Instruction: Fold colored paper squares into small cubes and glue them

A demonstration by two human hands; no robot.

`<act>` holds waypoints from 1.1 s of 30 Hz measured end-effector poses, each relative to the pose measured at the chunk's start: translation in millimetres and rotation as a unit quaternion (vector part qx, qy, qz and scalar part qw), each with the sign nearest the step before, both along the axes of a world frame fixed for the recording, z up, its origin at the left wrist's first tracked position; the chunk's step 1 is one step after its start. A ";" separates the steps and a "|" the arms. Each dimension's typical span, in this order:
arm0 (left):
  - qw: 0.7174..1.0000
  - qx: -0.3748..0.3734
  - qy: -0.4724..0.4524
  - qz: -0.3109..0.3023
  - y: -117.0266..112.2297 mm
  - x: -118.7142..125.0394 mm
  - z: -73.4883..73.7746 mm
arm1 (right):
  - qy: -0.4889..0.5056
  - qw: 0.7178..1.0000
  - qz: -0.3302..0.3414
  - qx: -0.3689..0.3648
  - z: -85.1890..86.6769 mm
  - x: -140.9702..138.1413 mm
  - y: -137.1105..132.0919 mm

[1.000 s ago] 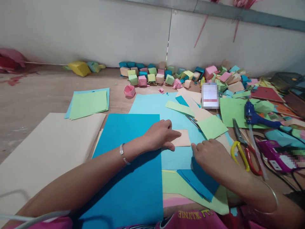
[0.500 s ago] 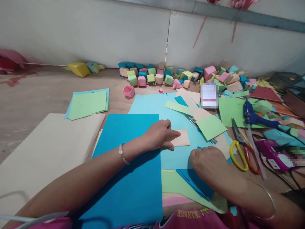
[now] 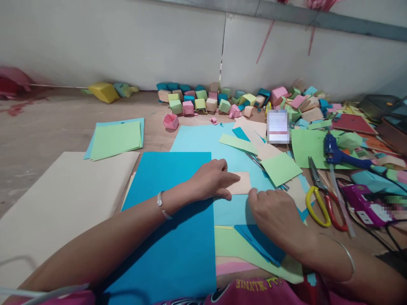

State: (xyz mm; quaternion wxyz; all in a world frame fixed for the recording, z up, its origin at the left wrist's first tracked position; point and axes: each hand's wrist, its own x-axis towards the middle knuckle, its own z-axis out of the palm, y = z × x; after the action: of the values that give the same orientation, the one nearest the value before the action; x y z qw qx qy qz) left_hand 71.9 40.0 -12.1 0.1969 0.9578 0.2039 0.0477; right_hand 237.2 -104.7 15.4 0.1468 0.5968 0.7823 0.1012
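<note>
A small peach paper piece (image 3: 243, 184) lies flat on a large light-blue sheet (image 3: 195, 137). My left hand (image 3: 210, 180) rests on its left part, index finger and thumb stretched out and apart, pressing it down. That forearm crosses a dark-blue sheet (image 3: 184, 258). Curled into a fist, my right hand (image 3: 275, 216) is at the peach piece's lower right corner, the thumb side close to its edge. Whatever might be inside the fist is hidden. Beneath that hand are dark-blue paper pieces (image 3: 254, 239) over a green sheet (image 3: 227, 245).
Scissors (image 3: 321, 199) with yellow and red handles lie at right, beside a blue glue gun (image 3: 332, 150) and its cord. Small folded paper boxes (image 3: 200, 103) line the wall. Green cut sheets (image 3: 117, 140) and a beige sheet (image 3: 63, 203) lie at left.
My right hand has moved slightly left and up, nearer the peach paper's right edge. My left hand stays on the paper.
</note>
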 end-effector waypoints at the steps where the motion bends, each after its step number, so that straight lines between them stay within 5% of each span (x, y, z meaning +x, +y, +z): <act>1: 1.000 -0.003 0.000 0.001 -0.1 0.3 0.3 | 0.002 1.000 0.027 0.005 -1.0 -0.1 1.9; 4: 1.000 -0.006 0.001 0.002 0.3 1.0 1.1 | -0.003 0.997 0.075 -0.018 -6.4 -0.1 4.7; 10: 0.999 0.018 0.020 -0.038 9.7 -9.7 5.0 | -0.026 0.996 0.065 -0.053 -8.5 0.5 7.1; 20: 0.984 0.030 0.174 0.032 37.2 -44.2 33.1 | -0.035 0.992 0.057 -0.104 -0.1 -1.0 10.2; 23: 0.989 -0.018 0.141 0.033 37.1 -39.5 39.3 | -0.029 0.993 0.065 -0.091 -2.5 0.1 9.5; 28: 0.986 -0.032 0.094 0.131 20.4 -22.6 33.2 | -0.004 0.995 0.076 -0.060 -9.2 2.3 9.0; 33: 0.978 -0.070 0.098 0.169 10.4 -15.0 25.3 | 0.107 0.988 0.065 0.093 -22.4 15.7 25.1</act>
State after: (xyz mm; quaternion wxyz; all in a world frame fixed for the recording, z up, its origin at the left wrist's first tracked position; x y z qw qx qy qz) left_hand 56.9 50.4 13.2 0.2314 0.8935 0.3838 -0.0279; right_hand 253.0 -79.6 -7.0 -0.0008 0.5628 0.8180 0.1184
